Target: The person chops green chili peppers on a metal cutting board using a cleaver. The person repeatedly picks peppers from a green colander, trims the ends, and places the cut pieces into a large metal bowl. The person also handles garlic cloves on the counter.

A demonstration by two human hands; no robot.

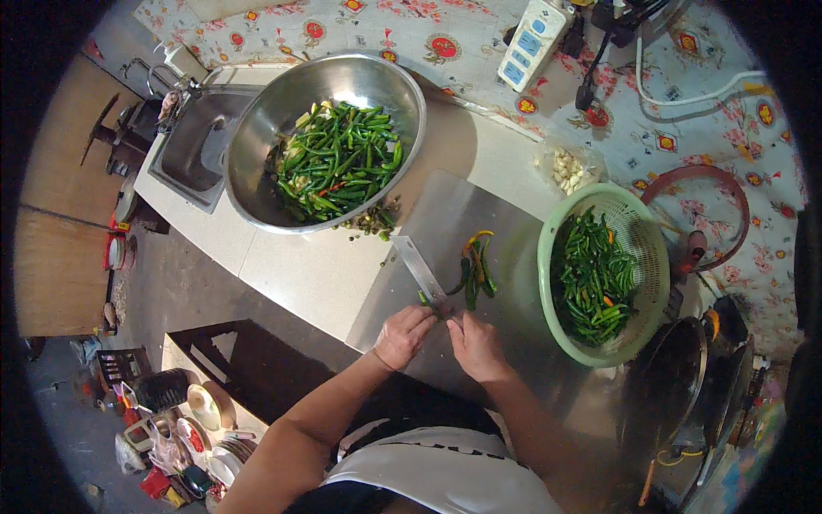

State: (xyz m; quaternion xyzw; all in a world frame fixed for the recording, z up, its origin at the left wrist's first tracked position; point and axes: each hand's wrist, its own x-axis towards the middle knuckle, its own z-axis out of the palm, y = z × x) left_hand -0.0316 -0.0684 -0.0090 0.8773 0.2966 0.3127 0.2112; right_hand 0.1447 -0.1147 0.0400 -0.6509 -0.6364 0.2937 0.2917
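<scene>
My right hand [478, 347] is closed around the handle end of a kitchen knife [417, 268], whose long blade points away to the upper left. Close beside it, my left hand [404, 337] pinches a green chili pepper [423, 298] against the blade. Both hands are over a stainless steel board [443, 212]. Just beyond them a small group of green and orange chilies [475, 273] lies on the board. To the right stands a pale green plastic colander [551, 283] full of green chilies [594, 283]. The fingers hide most of the knife handle.
A large steel bowl [247, 138] holds green chilies and pale pieces. Cut stem ends [372, 221] lie by its rim. Behind the colander is a bag of peeled garlic [568, 170]. The sink [202, 138] is at left, woks [671, 379] at right, a power strip [534, 45] at the wall.
</scene>
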